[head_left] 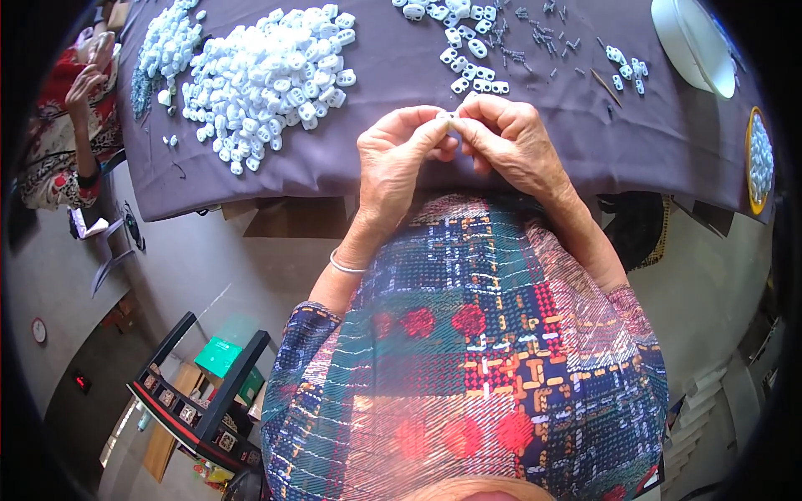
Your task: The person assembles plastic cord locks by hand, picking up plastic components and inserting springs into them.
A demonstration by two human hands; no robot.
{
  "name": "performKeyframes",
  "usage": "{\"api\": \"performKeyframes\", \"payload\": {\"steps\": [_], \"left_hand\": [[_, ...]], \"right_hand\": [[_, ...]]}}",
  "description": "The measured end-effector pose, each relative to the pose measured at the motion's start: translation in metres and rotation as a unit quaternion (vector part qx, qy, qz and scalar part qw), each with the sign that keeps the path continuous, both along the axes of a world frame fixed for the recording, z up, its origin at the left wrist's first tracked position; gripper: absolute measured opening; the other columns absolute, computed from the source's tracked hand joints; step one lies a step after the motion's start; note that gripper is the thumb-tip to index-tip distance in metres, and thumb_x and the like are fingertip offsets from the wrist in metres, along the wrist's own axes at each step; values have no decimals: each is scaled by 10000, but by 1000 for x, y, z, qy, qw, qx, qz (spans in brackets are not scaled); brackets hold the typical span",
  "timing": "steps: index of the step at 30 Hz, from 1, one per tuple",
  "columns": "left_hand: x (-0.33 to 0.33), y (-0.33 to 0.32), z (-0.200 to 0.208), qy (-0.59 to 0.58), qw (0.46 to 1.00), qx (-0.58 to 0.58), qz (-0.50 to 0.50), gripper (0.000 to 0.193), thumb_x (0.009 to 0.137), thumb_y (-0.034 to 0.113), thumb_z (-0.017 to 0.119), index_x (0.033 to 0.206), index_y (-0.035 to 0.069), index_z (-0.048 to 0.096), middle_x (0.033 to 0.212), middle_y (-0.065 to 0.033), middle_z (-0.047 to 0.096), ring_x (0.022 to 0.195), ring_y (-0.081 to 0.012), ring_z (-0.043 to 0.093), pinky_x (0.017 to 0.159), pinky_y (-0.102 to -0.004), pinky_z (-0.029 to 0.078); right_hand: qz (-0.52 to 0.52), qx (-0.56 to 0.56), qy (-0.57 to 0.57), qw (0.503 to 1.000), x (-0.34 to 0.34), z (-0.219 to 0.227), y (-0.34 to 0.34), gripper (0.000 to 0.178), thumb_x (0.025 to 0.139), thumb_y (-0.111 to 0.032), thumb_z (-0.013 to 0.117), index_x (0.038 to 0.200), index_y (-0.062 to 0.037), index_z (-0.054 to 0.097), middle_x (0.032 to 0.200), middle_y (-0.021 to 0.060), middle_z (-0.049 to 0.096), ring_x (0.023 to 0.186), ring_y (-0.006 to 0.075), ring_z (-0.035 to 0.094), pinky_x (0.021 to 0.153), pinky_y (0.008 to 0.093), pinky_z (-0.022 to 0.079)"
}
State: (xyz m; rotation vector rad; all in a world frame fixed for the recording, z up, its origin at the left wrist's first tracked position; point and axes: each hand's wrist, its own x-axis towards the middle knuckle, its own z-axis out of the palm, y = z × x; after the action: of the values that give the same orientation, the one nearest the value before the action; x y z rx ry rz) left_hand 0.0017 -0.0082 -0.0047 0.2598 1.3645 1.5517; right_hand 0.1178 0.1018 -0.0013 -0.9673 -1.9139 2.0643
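My left hand and my right hand meet above the near edge of the table. Thumbs and fingertips of both pinch one small white plastic piece, mostly hidden by the fingers. It resembles the white two-holed cord-lock parts lying about. A large heap of these white parts is to the left of my hands. Just beyond my fingers, several loose cord-lock parts are scattered. Small dark metal springs lie to the right of them.
A dark cloth covers the table. At right are a thin pointed stick, a few grouped parts, a white basin and a yellow-rimmed basket of pale pieces. Another person's hand is at far left, near a bluish heap.
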Motion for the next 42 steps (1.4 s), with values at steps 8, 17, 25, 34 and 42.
{"api": "performKeyframes", "payload": {"steps": [8,17,25,34,42], "left_hand": [[-2,1,-1,-99,994,22,34,149,839,96,617,949,-2,600,864,-82,640,742,-131,624,651,-247,515],[3,-2,-1,-87,996,16,11,172,835,96,628,960,-18,595,869,-92,643,737,-145,636,627,-228,519],[6,-5,-3,29,999,10,-12,165,833,81,636,942,-41,617,807,-85,649,680,-123,618,621,-222,504],[9,-3,-7,51,999,4,13,172,837,84,633,957,-38,616,822,-73,650,651,-100,601,616,-214,503],[7,0,-3,37,999,-9,19,174,847,100,625,953,-36,601,811,-64,640,668,-98,605,618,-213,508]], "right_hand": [[-46,206,50,976,3,-4,-9,134,831,-83,629,922,11,601,726,-17,587,607,20,505,510,175,412],[-35,80,19,996,8,1,-4,144,884,-166,570,917,-36,622,641,-33,541,509,11,451,436,153,341],[-5,75,4,997,10,3,-3,120,879,-140,570,873,-28,614,611,-25,534,491,19,451,425,163,357],[-7,76,3,997,4,-3,-4,109,882,-120,559,870,-29,617,588,-24,529,474,21,457,411,165,361],[1,119,32,992,1,-14,-3,102,882,-108,554,871,-26,614,588,-18,534,455,28,462,391,177,353]]}}
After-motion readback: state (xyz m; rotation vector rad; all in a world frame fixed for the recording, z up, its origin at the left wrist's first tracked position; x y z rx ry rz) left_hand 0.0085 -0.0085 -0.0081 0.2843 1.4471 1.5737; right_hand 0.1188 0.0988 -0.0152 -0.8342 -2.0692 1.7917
